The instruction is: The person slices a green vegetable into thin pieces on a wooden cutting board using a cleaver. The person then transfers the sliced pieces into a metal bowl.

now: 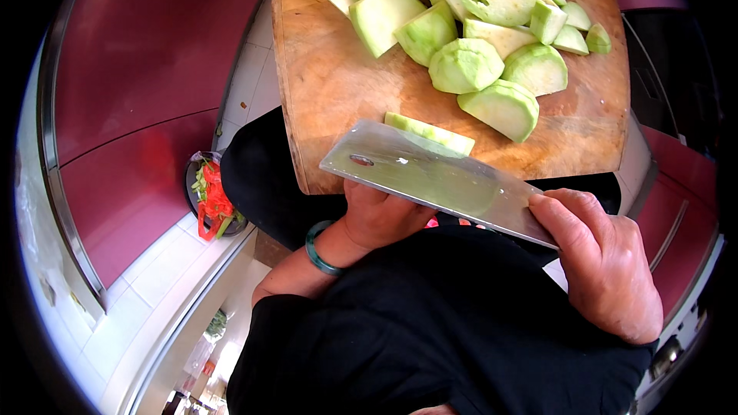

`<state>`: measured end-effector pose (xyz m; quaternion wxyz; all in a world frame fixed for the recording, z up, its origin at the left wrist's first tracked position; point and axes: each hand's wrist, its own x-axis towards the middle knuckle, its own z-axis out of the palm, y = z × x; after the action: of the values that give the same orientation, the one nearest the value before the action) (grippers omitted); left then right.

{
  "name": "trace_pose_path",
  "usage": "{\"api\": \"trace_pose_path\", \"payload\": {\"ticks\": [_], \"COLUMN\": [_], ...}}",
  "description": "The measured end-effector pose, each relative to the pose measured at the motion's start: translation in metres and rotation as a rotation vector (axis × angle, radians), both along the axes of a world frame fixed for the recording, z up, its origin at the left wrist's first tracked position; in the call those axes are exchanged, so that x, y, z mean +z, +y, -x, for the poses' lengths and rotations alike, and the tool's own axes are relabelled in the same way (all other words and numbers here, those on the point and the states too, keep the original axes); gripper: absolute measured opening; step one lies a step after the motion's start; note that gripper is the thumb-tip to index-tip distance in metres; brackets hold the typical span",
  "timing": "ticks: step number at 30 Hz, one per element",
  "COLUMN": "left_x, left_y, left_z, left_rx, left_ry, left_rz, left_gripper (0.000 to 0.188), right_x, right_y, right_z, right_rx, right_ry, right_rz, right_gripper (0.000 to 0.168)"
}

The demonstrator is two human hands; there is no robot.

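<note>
My right hand (605,259) grips a metal cleaver (438,178) near the heel of its broad blade; the handle is hidden in the hand. The blade lies slantwise over the near edge of a wooden cutting board (328,92). Just beyond it is a thin slice of pale green gourd (429,134), partly behind the blade. My left hand (380,216), with a green bangle (319,248) at the wrist, is under the blade at the board's near edge; its fingers are mostly hidden, and I cannot tell what they hold. Peeled gourd chunks (467,66) are heaped on the board's far side.
A dark bin (193,184) with a red plastic bag (216,196) and green scraps stands on the tiled floor to the left. Dark red cabinet doors (144,57) rise on the left, with more cabinets (680,202) at right. My black-clothed knees are beneath the board.
</note>
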<state>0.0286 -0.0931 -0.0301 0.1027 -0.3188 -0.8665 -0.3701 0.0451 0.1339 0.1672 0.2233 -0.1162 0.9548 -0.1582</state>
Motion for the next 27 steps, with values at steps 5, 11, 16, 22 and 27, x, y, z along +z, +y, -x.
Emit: {"api": "trace_pose_path", "payload": {"ticks": [5, 11, 16, 22, 27], "left_x": [-0.002, -0.005, -0.005, -0.007, -0.013], "left_y": [0.000, 0.000, -0.001, -0.002, -0.003], "left_z": [-0.001, -0.003, -0.003, -0.005, -0.013], "left_rx": [-0.005, -0.010, -0.007, -0.001, 0.048], "left_ry": [-0.017, -0.044, -0.068, -0.116, -0.277], "left_rz": [0.005, 0.007, 0.001, 0.000, -0.047], "left_gripper": [0.037, 0.037, 0.036, 0.036, 0.036], "right_x": [0.000, -0.003, -0.005, -0.001, -0.003], "right_y": [0.001, 0.002, 0.003, 0.004, 0.004], "right_z": [0.000, -0.002, -0.001, 0.000, 0.000], "right_rx": [0.022, 0.010, -0.008, 0.015, 0.032], "right_ry": [0.058, 0.097, 0.080, 0.055, 0.052], "right_rz": [0.026, 0.033, 0.067, 0.052, 0.023], "right_gripper": [0.040, 0.041, 0.040, 0.041, 0.043]}}
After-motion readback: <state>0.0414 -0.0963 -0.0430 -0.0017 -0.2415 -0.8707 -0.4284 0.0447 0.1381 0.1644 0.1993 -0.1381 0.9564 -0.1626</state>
